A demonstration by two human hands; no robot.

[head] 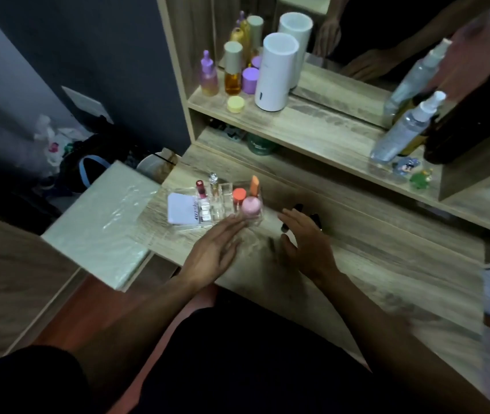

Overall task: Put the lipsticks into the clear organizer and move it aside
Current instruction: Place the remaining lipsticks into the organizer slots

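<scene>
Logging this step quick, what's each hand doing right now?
Left hand: open, fingertips at the clear organizer.
Right hand: open, holding nothing.

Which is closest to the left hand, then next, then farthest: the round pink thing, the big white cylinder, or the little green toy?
From the left hand, in the head view:
1. Round pink thing: in the clear organizer, just past the fingertips.
2. Big white cylinder: up on the shelf, beside the mirror.
3. Little green toy: far right on the shelf, by the spray bottle.

Left hand (218,245) fingers touch clear organizer (223,204); right hand (303,239) beside
</scene>
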